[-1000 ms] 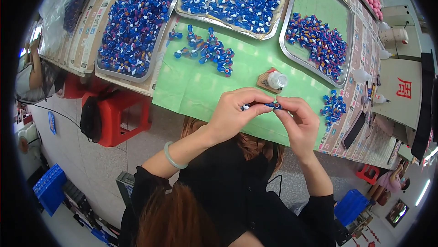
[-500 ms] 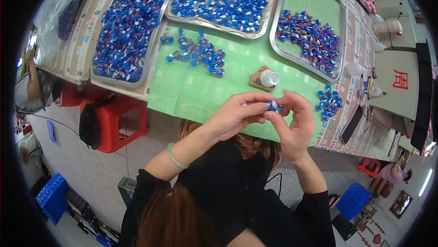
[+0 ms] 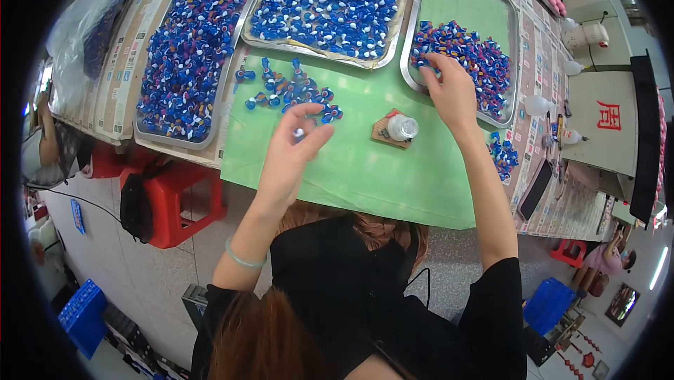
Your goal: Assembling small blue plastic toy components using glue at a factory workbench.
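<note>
My right hand reaches over the near left edge of the right-hand metal tray. Its thumb and forefinger are apart above the blue, white and red pieces heaped there, and I make out nothing between them. My left hand hovers over the green sheet, just in front of a loose group of blue pieces. A small white-and-blue piece shows inside its curled fingers, while thumb and forefinger stay spread. Between the hands stands a small white-topped jar beside a brown block.
Another metal tray of blue-and-white pieces lies at the back middle, and a full one at the left. More pieces lie by the right edge, near a dark phone. A red stool stands left of the table.
My hands have parted from where they met around a small blue-and-white piece. The right went up to the right-hand tray; the left moved left toward the loose pieces.
</note>
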A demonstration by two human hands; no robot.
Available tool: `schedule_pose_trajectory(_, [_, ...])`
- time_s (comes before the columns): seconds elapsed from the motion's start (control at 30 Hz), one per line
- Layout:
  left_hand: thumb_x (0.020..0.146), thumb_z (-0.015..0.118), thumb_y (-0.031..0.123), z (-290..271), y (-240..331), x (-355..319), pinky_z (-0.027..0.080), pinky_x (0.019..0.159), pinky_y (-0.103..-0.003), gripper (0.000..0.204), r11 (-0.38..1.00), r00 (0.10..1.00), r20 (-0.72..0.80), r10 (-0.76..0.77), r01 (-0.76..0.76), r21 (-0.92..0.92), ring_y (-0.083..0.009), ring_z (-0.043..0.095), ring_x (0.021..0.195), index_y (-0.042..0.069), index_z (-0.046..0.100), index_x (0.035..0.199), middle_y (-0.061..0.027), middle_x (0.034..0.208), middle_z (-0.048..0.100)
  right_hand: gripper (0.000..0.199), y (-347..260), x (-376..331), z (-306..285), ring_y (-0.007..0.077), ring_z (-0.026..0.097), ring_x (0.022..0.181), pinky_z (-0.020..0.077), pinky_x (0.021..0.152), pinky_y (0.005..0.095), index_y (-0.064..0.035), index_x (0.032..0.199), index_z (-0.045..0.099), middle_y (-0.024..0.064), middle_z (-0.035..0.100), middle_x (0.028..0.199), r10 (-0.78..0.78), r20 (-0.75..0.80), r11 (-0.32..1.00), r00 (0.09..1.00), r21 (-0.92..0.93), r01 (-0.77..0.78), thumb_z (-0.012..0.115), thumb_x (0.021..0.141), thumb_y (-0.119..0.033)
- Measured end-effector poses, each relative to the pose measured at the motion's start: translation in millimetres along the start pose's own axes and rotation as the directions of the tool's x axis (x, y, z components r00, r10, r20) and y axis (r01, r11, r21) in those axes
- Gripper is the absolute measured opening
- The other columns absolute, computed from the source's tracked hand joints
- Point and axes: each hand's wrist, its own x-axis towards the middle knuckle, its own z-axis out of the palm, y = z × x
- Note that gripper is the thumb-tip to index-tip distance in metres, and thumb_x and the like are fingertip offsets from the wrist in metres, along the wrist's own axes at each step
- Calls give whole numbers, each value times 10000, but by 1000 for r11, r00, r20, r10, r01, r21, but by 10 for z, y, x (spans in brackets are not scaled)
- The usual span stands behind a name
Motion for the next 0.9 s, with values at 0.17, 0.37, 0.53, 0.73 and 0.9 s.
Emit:
schedule_pose_trajectory(0.17, [892,454,137,77,-20,6,429,898,-329,325,429,888,412,-203,459,-778,-222,514,1009,-14,411,1177,-139,1062,505,155,116,44,129,217,590,671,460,601,304,-68,907,595,99,574,786,-45,-22,996,999,-75,43,579,754,-89])
schedule_pose_trajectory(0.37, [903,411,99,111,-169,13,474,828,-273,338,557,856,508,-97,469,-685,-169,550,964,-14,366,1219,-161,1178,473,179,-16,-169,-305,98,538,730,428,668,214,24,958,583,26,587,805,446,177,494,878,769,-406,549,805,-64])
schedule_pose_trajectory(0.53, [891,438,75,243,-146,0,490,754,-232,269,649,853,496,-159,469,-599,-133,567,880,-10,440,1146,-133,1123,506,230,-172,-508,-557,145,552,823,442,705,253,30,1057,531,61,564,909,390,429,102,815,859,-502,483,836,-13])
schedule_pose_trajectory(0.73, [865,500,93,299,-243,37,478,758,-229,252,613,827,527,-196,523,-592,-126,568,856,2,492,1101,-70,983,562,210,-197,-714,-620,141,563,792,454,667,255,33,1019,544,70,572,903,352,600,18,718,763,-646,524,823,-39])
schedule_pose_trajectory(0.9, [862,502,92,293,-289,4,477,750,-230,241,616,850,463,-252,510,-600,-126,568,853,10,499,1089,-64,977,569,213,-302,-716,-594,124,549,767,445,662,233,38,1016,550,68,580,885,353,635,-14,687,737,-675,534,814,-27])
